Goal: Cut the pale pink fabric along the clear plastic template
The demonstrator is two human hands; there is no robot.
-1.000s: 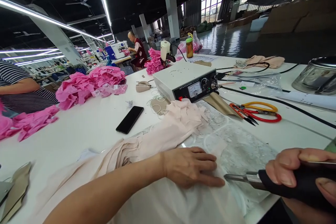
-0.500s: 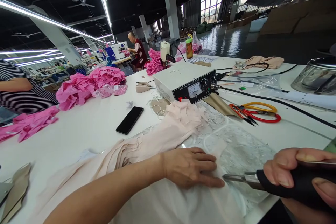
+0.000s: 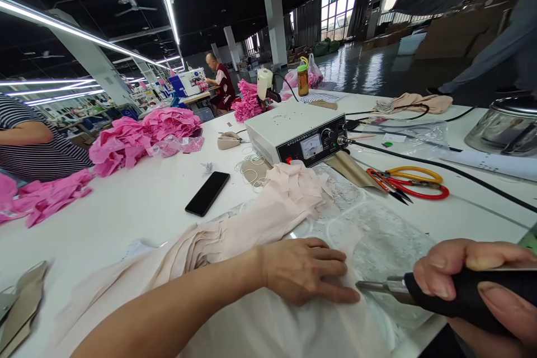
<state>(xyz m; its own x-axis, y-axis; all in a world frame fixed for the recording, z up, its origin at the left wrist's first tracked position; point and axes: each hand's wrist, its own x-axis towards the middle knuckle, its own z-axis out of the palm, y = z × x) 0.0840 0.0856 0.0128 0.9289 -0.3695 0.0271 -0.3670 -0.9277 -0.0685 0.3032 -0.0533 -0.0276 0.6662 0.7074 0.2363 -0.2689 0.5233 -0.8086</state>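
Left hand (image 3: 308, 269) lies flat, fingers spread, pinning pale fabric (image 3: 268, 218) to worktop (image 3: 138, 201) so it stays taut near the tool tip. Right hand (image 3: 474, 285), fingers clamped round handheld cutter (image 3: 423, 291), tip at fabric edge. Control unit (image 3: 300, 135) w/ cable behind; scissors (image 3: 409, 182) nearby.

The left hand (image 3: 308, 268) is bare, with no glove, ring or watch, and its forearm shows no sleeve. The right hand (image 3: 474, 279) is bare too, with short, plain, unpainted nails.
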